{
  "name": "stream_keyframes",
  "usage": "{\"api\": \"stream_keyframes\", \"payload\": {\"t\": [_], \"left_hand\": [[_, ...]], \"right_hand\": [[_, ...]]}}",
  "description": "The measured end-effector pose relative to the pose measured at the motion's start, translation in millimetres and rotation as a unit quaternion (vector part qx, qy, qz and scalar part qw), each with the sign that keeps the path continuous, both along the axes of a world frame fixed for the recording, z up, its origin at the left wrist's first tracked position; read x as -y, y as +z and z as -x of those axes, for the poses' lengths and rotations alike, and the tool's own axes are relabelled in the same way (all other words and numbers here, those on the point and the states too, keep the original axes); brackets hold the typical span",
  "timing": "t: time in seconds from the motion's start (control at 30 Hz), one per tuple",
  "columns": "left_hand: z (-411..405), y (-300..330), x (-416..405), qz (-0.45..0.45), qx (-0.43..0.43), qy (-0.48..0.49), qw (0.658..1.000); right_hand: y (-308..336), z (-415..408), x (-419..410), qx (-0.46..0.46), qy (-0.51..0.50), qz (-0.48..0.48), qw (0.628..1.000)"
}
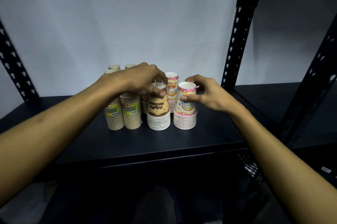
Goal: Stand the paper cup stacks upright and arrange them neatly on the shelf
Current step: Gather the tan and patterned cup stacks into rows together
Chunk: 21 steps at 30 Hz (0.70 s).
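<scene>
Black metal shelf (127, 143): every stack stands rim-down. Left hand (138, 79) pinches the brown-printed paper cup stack (158, 112); right hand (204, 94) pinches the pink-printed paper cup stack (185, 112) just right of it, probably steadying both into line.

Both bare forearms extend fwd from lower corners, converging toward centre. Left hand (140, 79): palm down, wrist slightly raised, fingers curled, thumb & fingertips pinching inward. Right hand (206, 94): fingers arched, thumb (189, 98) pointing left, index curled above it. Hands near each other, not touching.
</scene>
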<state>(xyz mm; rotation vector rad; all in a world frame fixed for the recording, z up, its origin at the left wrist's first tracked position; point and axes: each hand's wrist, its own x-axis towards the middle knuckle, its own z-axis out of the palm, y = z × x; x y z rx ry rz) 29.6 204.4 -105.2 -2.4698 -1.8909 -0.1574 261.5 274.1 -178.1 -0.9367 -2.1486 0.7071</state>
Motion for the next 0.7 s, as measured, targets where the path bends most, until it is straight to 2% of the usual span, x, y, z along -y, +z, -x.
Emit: {"api": "stream_keyframes", "payload": {"t": [0.2, 0.7], "left_hand": [[7, 5, -5, 0.009, -0.031, 0.023, 0.999], [15, 2, -11, -0.013, 0.003, 0.017, 1.000]], "right_hand": [[-3, 23, -10, -0.014, 0.023, 0.003, 1.000], [-7, 31, -15, -0.029, 0.029, 0.012, 0.999]]}}
